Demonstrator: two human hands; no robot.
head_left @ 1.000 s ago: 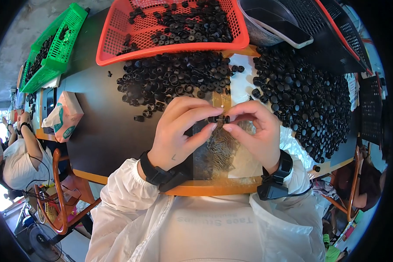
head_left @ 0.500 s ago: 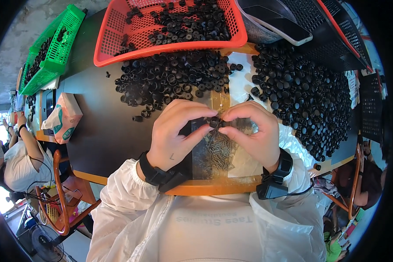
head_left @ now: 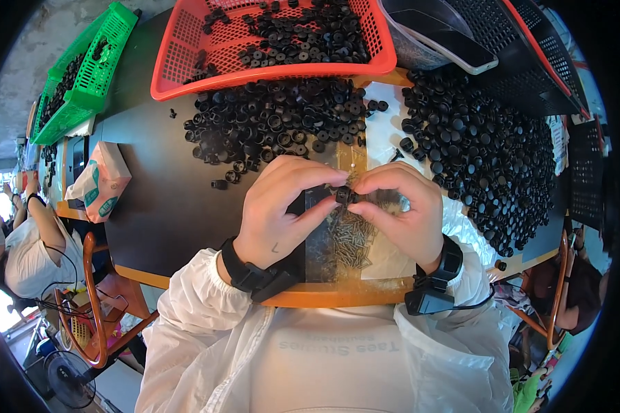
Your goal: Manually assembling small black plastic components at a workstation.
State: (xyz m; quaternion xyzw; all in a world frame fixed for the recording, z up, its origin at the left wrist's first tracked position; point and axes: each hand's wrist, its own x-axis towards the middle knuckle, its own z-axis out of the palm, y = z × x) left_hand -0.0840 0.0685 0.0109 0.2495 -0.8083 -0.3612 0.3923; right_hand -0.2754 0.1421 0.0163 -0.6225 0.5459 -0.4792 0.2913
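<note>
Over the near middle of the table, my left hand (head_left: 277, 210) and my right hand (head_left: 408, 215) pinch one small round black plastic part (head_left: 344, 195) between thumbs and index fingers. Fingertips cover its sides, so its exact form is hard to make out. Just below it lies a heap of small metal screws (head_left: 352, 239) on a clear sheet. Beyond my left hand spreads a pile of black ring-shaped plastic parts (head_left: 269, 120). Past my right hand is a larger pile of black round caps (head_left: 479, 155).
A red basket (head_left: 275, 74) with black parts stands at the far side; a green basket (head_left: 93, 79) is at far left. A tissue pack (head_left: 109, 182) lies on the left. A phone (head_left: 455, 47) rests on a tub beside black crates (head_left: 523, 55). People sit at both sides.
The black part has turned slightly between my fingertips, and both hands have shifted a little to the right in view. The grip stays the same.
</note>
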